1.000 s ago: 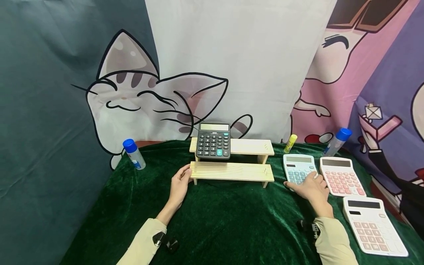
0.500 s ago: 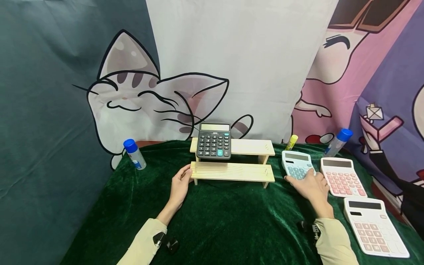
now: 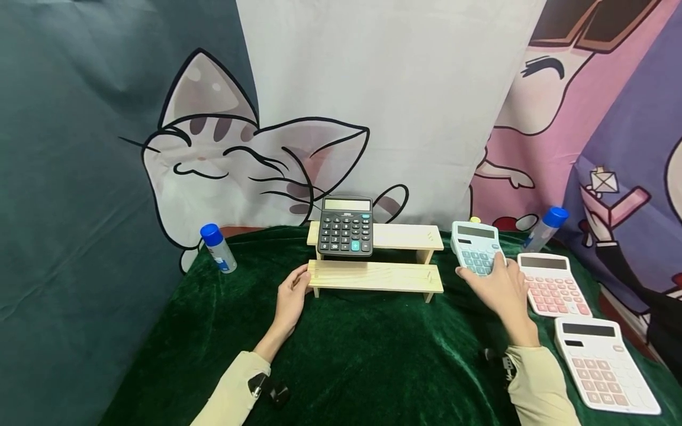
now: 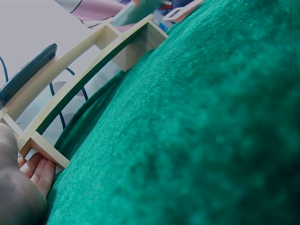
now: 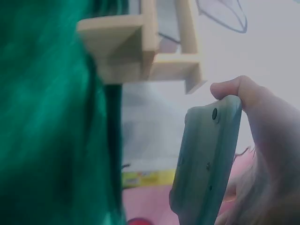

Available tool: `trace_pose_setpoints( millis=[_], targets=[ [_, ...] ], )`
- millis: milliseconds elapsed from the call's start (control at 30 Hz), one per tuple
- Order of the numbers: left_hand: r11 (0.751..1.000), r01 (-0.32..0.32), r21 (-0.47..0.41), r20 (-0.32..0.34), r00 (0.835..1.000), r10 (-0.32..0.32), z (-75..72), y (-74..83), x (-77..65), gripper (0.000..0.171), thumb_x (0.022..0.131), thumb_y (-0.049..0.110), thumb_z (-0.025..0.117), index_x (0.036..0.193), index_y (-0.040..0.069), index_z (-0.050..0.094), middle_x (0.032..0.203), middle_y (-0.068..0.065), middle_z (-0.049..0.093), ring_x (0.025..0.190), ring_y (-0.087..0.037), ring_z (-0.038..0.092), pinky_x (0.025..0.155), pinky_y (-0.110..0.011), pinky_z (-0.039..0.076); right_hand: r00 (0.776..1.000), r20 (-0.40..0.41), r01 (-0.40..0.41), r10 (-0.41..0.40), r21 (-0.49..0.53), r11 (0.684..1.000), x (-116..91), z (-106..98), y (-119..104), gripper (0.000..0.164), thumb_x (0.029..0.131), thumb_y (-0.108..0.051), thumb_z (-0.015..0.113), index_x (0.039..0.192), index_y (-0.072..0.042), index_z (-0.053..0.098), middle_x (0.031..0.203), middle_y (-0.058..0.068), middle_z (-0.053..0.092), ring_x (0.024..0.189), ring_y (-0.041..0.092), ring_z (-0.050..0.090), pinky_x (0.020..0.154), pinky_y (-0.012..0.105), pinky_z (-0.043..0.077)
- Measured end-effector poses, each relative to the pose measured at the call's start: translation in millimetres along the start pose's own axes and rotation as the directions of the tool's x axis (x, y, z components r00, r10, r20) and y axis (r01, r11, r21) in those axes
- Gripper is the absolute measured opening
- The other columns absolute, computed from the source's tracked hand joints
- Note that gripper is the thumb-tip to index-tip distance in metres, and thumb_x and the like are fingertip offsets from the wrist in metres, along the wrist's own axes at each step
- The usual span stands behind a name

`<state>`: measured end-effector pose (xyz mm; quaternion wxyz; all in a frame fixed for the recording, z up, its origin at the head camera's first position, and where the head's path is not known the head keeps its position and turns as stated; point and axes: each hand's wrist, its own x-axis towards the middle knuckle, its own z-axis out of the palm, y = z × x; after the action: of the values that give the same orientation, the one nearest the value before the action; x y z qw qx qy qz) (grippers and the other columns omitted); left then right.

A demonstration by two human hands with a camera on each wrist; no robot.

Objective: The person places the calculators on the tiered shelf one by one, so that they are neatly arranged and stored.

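Observation:
A light-blue calculator [image 3: 476, 245] is held off the cloth by my right hand [image 3: 501, 290], its thumb on one edge and its fingers on the other. In the right wrist view the calculator's underside [image 5: 206, 159] shows, standing apart from the wooden stand. My left hand [image 3: 292, 302] grips the left end of the lower step of the two-step wooden stand [image 3: 383, 277]. The left wrist view has the fingers [image 4: 41, 171] against the stand's end leg. On the upper step, towards the left, a black calculator [image 3: 346, 228] leans back.
A pink-keyed calculator [image 3: 554, 284] and a larger white calculator [image 3: 607, 364] lie at the right. Blue-capped bottles stand at left [image 3: 219, 248] and right [image 3: 545, 231]. A yellow tube [image 5: 149, 178] is mostly hidden in the head view. Green cloth [image 3: 373, 355] covers the table.
My right hand has lifted the light-blue calculator off the cloth and moved it up and slightly left, now covering most of the yellow tube. The left hand has stayed on the stand.

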<state>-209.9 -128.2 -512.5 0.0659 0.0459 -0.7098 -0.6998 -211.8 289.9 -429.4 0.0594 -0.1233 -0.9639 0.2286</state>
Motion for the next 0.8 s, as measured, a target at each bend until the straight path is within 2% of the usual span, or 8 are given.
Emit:
trace_pose_setpoints(
  millis=[167,333,400,567,800],
  targets=[
    [1.0,0.014,-0.006,0.012,1.0,-0.014,0.7,0.6,1.1,0.043,0.106,0.026,0.05,0.144,0.005,0.051,0.139,-0.018,0.058,0.118,-0.024,0.061,0.099,-0.037,0.055,0.996,-0.06,0.072,-0.071,0.015,0.997,-0.2,-8.1,-21.4,0.113,0.082,-0.07,0.062,0.155,0.006,0.02,0.142,0.041,0.032,0.122,0.057,0.035,0.096,0.067,0.032],
    [1.0,0.012,0.027,0.024,1.0,-0.012,0.3,25.7,-10.9,0.041,0.107,0.019,0.047,0.143,-0.001,0.05,0.138,-0.022,0.058,0.117,-0.026,0.061,0.1,-0.045,0.053,0.987,-0.083,0.141,-0.138,0.034,0.989,0.4,-12.6,-47.8,0.109,0.082,-0.067,0.064,0.155,0.003,0.022,0.142,0.039,0.033,0.121,0.057,0.035,0.095,0.067,0.031],
    [1.0,0.003,0.026,0.018,1.0,-0.003,-0.1,24.9,-11.6,0.041,0.106,0.02,0.048,0.142,0.0,0.051,0.136,-0.021,0.059,0.116,-0.025,0.062,0.099,-0.041,0.054,0.984,-0.077,0.162,-0.158,0.042,0.986,0.7,-11.9,-57.7,0.109,0.082,-0.066,0.065,0.156,0.002,0.022,0.143,0.037,0.032,0.122,0.056,0.035,0.095,0.067,0.03],
    [1.0,-0.009,0.008,-0.011,1.0,0.009,-0.9,1.1,-1.7,0.041,0.106,0.027,0.051,0.141,0.007,0.054,0.135,-0.016,0.061,0.115,-0.022,0.063,0.093,-0.029,0.056,0.979,-0.048,0.201,-0.199,0.056,0.978,1.7,-4.9,-79.4,0.111,0.081,-0.065,0.066,0.157,0.001,0.019,0.147,0.036,0.029,0.125,0.054,0.032,0.098,0.066,0.028],
    [1.0,-0.009,0.009,-0.01,1.0,0.01,1.1,-0.3,-0.1,0.041,0.106,0.026,0.051,0.141,0.006,0.055,0.134,-0.018,0.062,0.115,-0.023,0.062,0.09,-0.024,0.056,0.971,-0.049,0.236,-0.234,0.027,0.971,7.9,9.7,-100.3,0.111,0.078,-0.063,0.068,0.156,0.003,0.023,0.145,0.035,0.033,0.124,0.052,0.035,0.101,0.063,0.029]
  ],
)
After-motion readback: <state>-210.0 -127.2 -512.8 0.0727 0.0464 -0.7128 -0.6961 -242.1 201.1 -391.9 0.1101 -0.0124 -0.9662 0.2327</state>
